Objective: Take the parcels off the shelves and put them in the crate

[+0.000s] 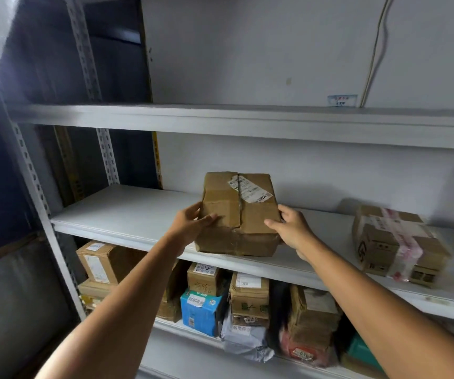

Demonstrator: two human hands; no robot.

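Both hands clasp a cardboard box [240,214] on the middle shelf [127,214].

The box sits flat near the shelf's front edge, its torn white label facing up. The left hand [190,224] grips its left side with the thumb laid over the top, and the right hand [292,228] grips the right side the same way, thumb on top and fingers curled round the edge. Further right on the same shelf, well apart, lies a taped box [395,244] with pink-printed tape. The lower shelf [176,354] is packed with parcels, among them brown boxes, a blue carton [199,311] and a grey bag [243,341] below it. The top shelf [220,119] runs above, and a cable [376,50] hangs down the white wall behind it.
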